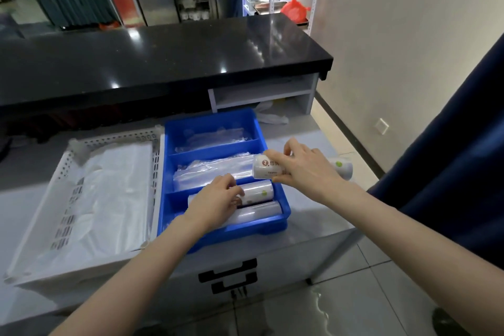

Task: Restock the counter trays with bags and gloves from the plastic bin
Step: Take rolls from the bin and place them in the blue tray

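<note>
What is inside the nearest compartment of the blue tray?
A farther roll, gripped by the left hand, and a nearer roll. The hand covers their left ends; the floor beneath is hidden.

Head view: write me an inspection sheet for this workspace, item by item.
Surface: grey counter, holds both trays.
Job's things: blue tray, three compartments, clear plastic packs in the far two, rolls in the nearest; white tray with white bags.
Clutter: crumpled bag under the cubby.
Grippers: left hand grips tray roll; right hand holds labelled roll over tray's right edge.
Cables: nothing seen.
Surroundings: black bar top, blue curtain at right.
</note>
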{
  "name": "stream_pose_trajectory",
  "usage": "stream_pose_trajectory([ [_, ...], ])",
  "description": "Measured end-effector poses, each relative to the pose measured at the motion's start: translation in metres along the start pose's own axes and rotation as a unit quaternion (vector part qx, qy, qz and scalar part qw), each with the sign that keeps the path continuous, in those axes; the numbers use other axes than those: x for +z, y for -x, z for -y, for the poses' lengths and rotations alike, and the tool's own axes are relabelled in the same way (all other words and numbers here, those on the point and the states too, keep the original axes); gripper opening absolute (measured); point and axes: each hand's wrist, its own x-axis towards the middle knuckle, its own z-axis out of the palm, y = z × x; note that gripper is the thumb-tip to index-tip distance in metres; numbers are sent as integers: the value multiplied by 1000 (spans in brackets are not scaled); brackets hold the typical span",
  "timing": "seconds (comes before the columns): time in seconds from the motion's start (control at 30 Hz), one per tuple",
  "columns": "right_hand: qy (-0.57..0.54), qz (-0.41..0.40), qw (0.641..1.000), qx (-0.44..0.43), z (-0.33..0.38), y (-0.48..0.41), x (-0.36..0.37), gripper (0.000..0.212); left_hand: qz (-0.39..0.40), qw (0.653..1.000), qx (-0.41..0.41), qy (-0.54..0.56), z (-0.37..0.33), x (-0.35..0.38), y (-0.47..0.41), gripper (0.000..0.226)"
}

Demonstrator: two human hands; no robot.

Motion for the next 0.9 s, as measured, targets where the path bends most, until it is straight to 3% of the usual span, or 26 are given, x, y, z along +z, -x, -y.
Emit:
stream_pose_trajectory([
  [0.07,-4,5,1000,-11,7,-7,1,50,-16,999,-24,-18,4,-1,13,28],
  [0.23,-9,16,999,-41,31,-25,10,52,80,988,-132,-3,24,-6,39,45],
  [0.4,1,38,997,-67,54,-35,24,52,134,983,-122,31,35,-8,45,44],
  [0.63,-4,32,997,-71,57,-36,26,53,133,982,-96,92,44,-8,49,44],
  [0.73,-8,31,997,-65,56,-35,24,52,95,988,-78,95,49,-11,57,49],
  [0.9,-13,31,998,-62,60,-31,22,50,-76,995,-1,60,67,-37,68,38],
])
